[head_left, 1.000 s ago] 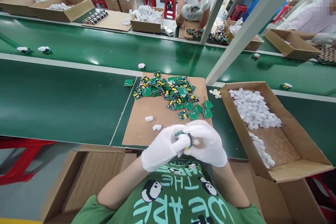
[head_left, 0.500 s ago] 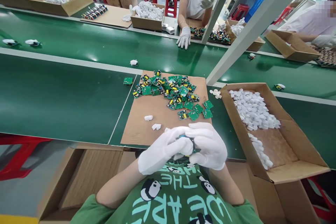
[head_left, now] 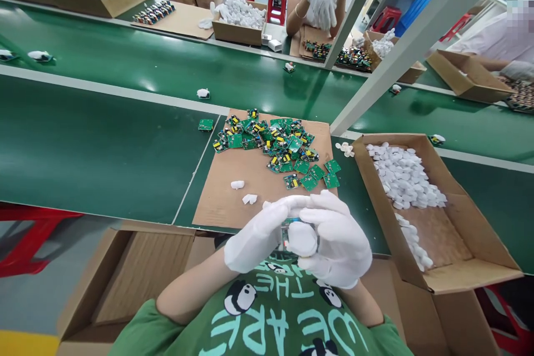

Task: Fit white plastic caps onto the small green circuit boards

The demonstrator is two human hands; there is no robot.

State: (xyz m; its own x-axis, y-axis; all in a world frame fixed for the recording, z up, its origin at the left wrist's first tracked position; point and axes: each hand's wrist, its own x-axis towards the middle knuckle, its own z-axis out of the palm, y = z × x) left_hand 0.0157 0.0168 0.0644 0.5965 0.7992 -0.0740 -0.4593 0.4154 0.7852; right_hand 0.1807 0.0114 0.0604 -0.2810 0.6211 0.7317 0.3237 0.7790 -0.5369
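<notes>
Both my hands wear white gloves and meet close to my chest. My left hand point(head_left: 254, 236) and my right hand point(head_left: 340, 242) together grip a small white plastic shell point(head_left: 301, 238) with a green circuit board point(head_left: 286, 232) partly hidden inside it. Just beyond my hands lies a brown cardboard sheet point(head_left: 250, 183) carrying a heap of several green circuit boards point(head_left: 275, 144). Two loose white plastic pieces point(head_left: 244, 192) rest on the sheet near my left hand.
An open cardboard box point(head_left: 454, 267) with several white plastic caps stands at my right. An empty box point(head_left: 125, 278) sits below left. Green conveyor belts point(head_left: 104, 139) carry white assembled parts point(head_left: 203, 93). Other people work across the belt, and a slanted metal post point(head_left: 392, 55) rises.
My hands have turned the piece so its white shell now faces up, and shifted slightly right. The person across the belt pulled a hand back from the belt. Parts on the belt drifted left.
</notes>
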